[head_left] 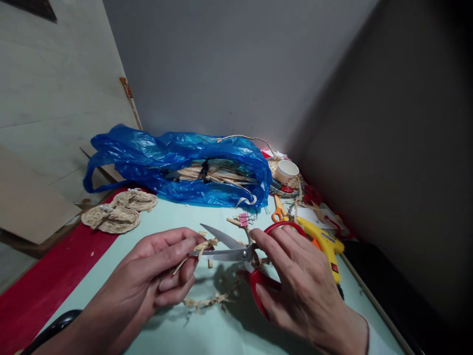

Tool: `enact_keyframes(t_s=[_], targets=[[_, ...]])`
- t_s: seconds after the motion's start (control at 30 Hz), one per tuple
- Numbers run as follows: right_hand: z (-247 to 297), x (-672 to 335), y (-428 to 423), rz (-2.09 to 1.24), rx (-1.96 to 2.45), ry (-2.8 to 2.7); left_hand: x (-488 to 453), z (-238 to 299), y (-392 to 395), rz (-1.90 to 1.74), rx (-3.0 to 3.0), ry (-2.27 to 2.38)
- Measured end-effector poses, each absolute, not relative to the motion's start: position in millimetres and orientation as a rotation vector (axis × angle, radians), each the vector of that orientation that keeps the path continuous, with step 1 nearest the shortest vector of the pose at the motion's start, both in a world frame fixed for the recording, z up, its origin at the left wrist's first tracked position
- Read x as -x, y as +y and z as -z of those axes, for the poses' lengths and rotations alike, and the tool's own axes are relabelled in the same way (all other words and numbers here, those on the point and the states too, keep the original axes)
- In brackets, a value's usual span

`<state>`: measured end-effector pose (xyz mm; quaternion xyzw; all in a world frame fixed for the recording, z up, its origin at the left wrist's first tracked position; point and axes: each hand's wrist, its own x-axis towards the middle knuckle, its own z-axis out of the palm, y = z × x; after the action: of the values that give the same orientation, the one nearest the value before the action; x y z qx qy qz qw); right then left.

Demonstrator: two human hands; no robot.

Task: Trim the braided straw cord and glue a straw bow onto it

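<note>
Scissors (245, 254) held by right hand (303, 278) point, blades (223, 237) parted, to nine o'clock, lower blade (223, 255) crossing straw strand (205, 244) pinched by nearer left hand (157, 268), strand's long axis roughly seven to two o'clock

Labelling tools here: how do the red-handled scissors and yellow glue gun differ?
Colour: the scissors have red handles and silvery blades; the glue gun is mostly yellow.
Hold: the scissors are in the right hand; the glue gun lies on the table.
Shape: the scissors have two slim blades, spread; the glue gun is chunkier.
Both are brightly coloured.
</note>
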<state>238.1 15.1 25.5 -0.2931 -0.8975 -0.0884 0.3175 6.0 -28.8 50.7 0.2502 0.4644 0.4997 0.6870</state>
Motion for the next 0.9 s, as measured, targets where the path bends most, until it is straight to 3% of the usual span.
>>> enact_keyframes(t_s=[0.9], targets=[[-30.5, -245.1, 14.6, 0.075, 0.693, -2.466, -3.9, -46.9, -25.8, -1.04, -0.749, 1.097]])
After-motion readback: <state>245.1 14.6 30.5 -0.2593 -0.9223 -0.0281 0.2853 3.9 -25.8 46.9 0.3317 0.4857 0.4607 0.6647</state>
